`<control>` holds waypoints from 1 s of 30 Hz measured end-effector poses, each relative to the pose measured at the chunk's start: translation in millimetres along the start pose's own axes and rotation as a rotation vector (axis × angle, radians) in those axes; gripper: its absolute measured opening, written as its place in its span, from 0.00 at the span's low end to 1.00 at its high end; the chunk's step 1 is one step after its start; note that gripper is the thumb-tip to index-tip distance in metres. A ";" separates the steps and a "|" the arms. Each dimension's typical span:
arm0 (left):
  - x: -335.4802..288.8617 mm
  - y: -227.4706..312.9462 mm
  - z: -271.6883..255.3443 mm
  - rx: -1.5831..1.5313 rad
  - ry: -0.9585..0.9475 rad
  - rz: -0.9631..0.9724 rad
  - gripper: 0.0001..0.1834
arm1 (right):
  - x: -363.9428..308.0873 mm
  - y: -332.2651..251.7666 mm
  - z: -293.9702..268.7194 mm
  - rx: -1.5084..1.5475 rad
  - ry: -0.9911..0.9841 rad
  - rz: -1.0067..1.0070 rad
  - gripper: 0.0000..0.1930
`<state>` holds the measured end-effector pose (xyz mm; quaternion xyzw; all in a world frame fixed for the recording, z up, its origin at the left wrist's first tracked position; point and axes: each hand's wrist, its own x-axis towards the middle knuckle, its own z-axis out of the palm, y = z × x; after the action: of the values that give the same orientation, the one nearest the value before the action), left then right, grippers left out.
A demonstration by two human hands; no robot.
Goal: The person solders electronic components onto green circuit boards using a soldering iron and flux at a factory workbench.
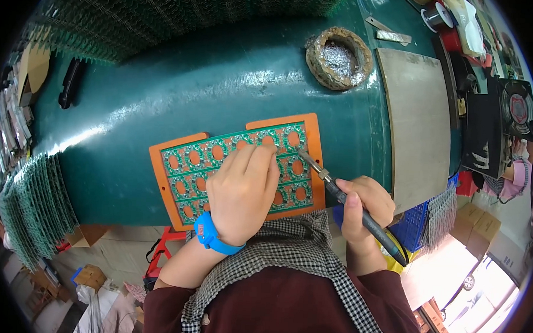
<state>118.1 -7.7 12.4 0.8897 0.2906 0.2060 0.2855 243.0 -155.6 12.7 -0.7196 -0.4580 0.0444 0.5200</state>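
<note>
The right hand (369,204) grips a soldering iron (335,190) at the far right of the circuit-board panel (186,174), over which lies the left hand (241,192), whose grip I cannot tell.

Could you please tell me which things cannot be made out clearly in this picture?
All in the head view:
Panel: its middle part is hidden by the left hand.
Iron: part of its handle is covered by the right hand.
Tip: too small to tell whether it touches the panel.
Green stack: cut off by the top edge.
</note>
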 end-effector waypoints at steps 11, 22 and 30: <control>4.1 -5.7 9.1 -0.025 -0.032 0.024 0.09 | 7.3 5.3 8.9 0.004 -0.039 -0.025 0.05; 10.8 -5.8 0.1 0.012 0.014 -0.064 0.06 | 20.5 -1.1 22.6 -0.030 -0.033 -0.153 0.05; 9.8 -4.9 -1.7 -0.035 -0.051 -0.064 0.06 | 15.2 -3.8 21.8 -0.056 -0.043 -0.108 0.05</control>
<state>122.5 2.5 12.5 0.8799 0.3077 0.1792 0.3146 237.7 -129.3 12.1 -0.7069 -0.5083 0.0190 0.4914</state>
